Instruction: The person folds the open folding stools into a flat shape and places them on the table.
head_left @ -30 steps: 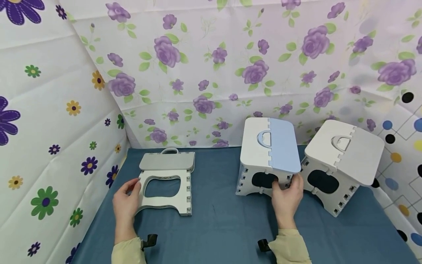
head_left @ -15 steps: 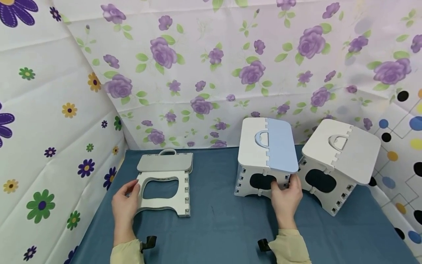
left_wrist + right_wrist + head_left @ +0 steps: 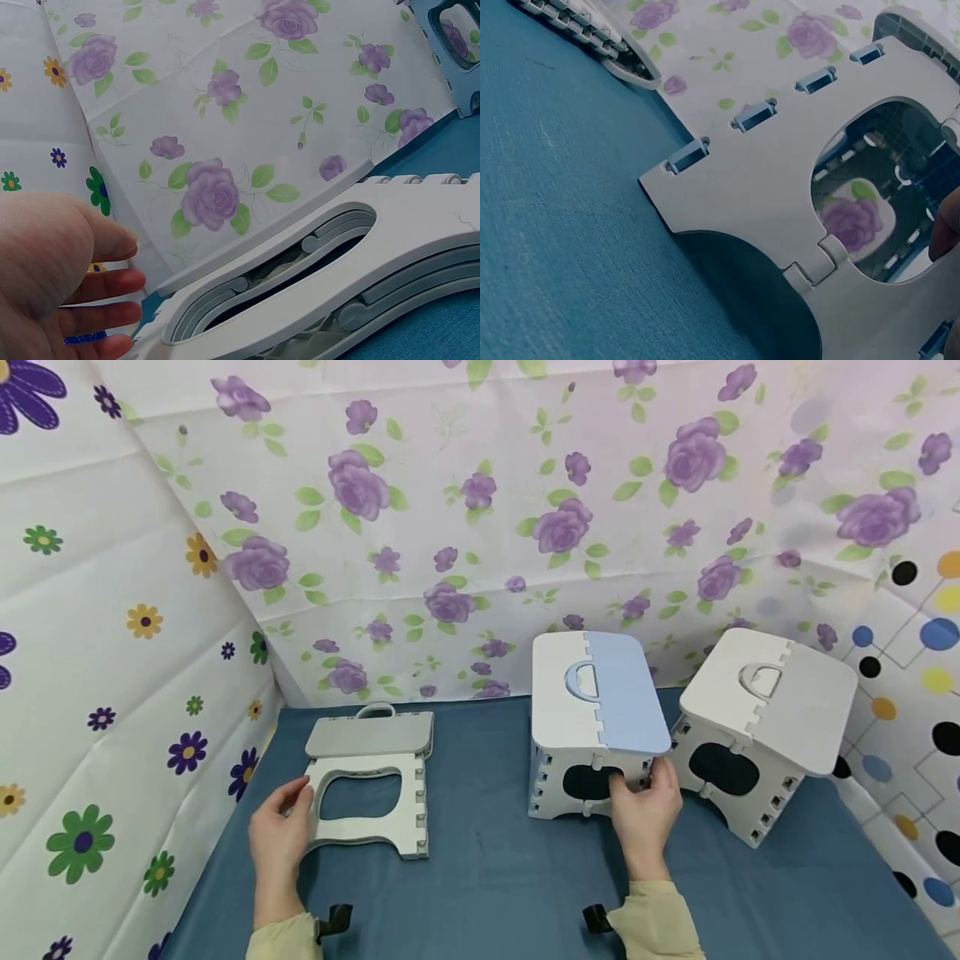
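Observation:
A folded grey-white stool lies flat at the left of the table, its grey seat panel toward the wall. My left hand is at its left edge, fingers loosely bent; in the left wrist view the hand shows fingers beside the frame, not curled round it. Near the middle right stands an unfolded stool with a white and blue top. My right hand grips its front panel, thumb in the oval opening, fingers at the right edge. The right wrist view shows the panel and a thumb.
Another unfolded stool, white and grey, stands right of the blue one, close beside it. Blue cloth covers the table. A flowered sheet hangs behind, with patterned sheets at both sides.
The blue-topped stool has shifted slightly left and toward me with my right hand on it. The view has turned a little. My left hand keeps its place beside the folded stool.

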The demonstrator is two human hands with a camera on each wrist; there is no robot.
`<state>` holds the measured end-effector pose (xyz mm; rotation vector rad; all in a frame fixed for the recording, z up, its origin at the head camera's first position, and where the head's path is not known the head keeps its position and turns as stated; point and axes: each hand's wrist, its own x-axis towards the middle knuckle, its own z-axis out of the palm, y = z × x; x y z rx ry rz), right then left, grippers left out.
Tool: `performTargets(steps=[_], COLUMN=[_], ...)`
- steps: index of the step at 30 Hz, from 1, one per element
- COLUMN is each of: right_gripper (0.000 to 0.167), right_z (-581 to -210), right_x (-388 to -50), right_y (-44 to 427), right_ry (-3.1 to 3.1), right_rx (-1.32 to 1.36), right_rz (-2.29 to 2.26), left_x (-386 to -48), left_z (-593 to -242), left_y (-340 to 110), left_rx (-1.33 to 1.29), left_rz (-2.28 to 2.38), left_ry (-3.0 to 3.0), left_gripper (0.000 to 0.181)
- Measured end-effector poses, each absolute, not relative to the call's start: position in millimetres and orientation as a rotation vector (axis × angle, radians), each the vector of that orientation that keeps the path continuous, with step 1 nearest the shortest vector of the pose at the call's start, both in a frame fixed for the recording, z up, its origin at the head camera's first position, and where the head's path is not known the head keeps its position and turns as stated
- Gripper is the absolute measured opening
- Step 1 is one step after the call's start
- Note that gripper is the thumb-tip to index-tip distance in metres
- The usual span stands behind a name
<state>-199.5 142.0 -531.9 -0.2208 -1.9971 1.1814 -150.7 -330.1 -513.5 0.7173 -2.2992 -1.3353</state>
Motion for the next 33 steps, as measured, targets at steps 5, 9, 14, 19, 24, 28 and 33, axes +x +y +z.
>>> performTargets(steps=[5, 9, 14, 19, 24, 28, 33], right_gripper=[0.043, 0.044, 0.042, 0.041, 0.042, 0.045, 0.053], right_z=[-534, -535, -538, -537, -534, -531, -528], right_x=[-197, -195, -194, -196, -199, -199, -198], right_y=[140, 138, 139, 136, 134, 135, 137], right_ry=[-2.027, -2.051, -2.082, -2.122, -2.161, -2.198, -2.238], right_rx=[-0.158, -0.103, -0.079, -0.049, -0.031, 0.013, 0.087], right_rz=[1.179, 1.198, 1.21, 1.264, 1.299, 1.33, 1.396], left_x=[-149, -147, -145, -147, -152, -154, -157], left_z=[-515, -515, -513, -509, -506, -505, -503], left_y=[-329, -327, -321, -319, -315, -309, -299], left_rx=[0.712, 0.701, 0.676, 0.601, 0.54, 0.504, 0.453], left_rz=[-1.34, -1.34, -1.355, -1.365, -1.366, -1.384, -1.393], left_ry=[-2.292, -2.305, -2.342, -2.343, -2.347, -2.338, -2.343], left_gripper=[0.037, 0.039, 0.038, 0.036, 0.037, 0.037, 0.036])
